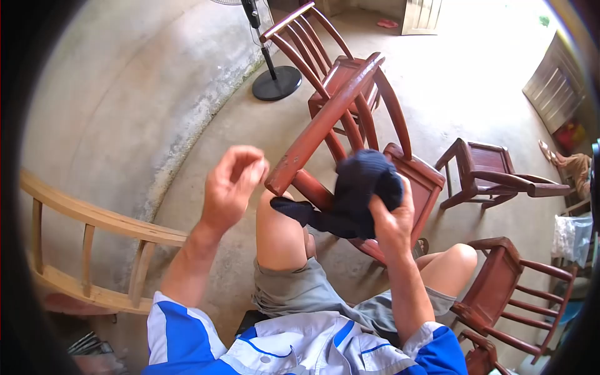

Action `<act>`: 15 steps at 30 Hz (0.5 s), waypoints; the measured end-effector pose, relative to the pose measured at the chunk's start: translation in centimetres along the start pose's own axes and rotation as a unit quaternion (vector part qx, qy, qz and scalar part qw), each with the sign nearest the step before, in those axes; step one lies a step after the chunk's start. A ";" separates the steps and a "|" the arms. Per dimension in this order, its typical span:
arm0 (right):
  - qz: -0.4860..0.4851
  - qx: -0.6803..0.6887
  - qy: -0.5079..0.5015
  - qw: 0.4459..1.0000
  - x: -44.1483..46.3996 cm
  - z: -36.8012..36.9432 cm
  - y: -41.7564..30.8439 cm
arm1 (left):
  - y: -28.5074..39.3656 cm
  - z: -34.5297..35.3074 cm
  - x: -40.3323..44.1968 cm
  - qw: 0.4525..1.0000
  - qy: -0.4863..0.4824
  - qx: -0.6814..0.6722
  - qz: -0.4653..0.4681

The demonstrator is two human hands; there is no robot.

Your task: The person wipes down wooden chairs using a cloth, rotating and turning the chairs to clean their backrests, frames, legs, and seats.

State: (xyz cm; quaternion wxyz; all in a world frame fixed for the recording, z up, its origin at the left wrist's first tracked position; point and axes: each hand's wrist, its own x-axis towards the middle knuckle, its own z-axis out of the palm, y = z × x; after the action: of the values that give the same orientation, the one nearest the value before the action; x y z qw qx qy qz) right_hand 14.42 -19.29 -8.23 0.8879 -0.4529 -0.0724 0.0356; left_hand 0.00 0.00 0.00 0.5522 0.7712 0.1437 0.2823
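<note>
My right hand [395, 219] is closed on a dark navy cloth [365, 187] with a ribbed look, partly blurred. The cloth is bunched up in front of the chair's backrest, and a narrower part of it trails left towards my knee. My left hand [234, 187] is raised to the left of the backrest, apart from the cloth. Its fingers curl in to meet the thumb; whether anything is pinched there I cannot make out. The red-brown wooden chair [328, 119] in front of me leans with its worn top rail close to my left hand.
Behind it stands another red-brown chair [340, 75] beside a black fan base [277, 83]. Further chairs [490, 162] [494, 287] are at the right. A pale wooden ladder-like frame [94, 219] lies at the left by the wall. Part of another person's leg [578, 169] shows at the far right.
</note>
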 end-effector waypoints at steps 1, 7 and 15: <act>0.034 -0.065 -0.224 0.972 0.4 0.0 -3.5 | 0.1 -0.2 0.1 1.000 -0.001 0.004 0.000; -0.184 -0.309 -0.352 0.864 -2.5 4.6 -1.5 | -0.1 4.4 3.0 0.973 -0.129 -0.128 -0.143; -0.146 -0.368 -0.339 0.854 -1.7 -6.1 4.7 | 0.2 4.4 3.0 0.980 -0.147 -0.027 -0.130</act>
State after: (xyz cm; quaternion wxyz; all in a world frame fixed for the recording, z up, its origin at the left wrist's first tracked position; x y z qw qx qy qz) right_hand 13.72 -21.62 -15.76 0.5721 -0.6904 -0.4419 0.0272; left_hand 4.96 -1.86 0.02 0.6199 0.7639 0.1521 0.0950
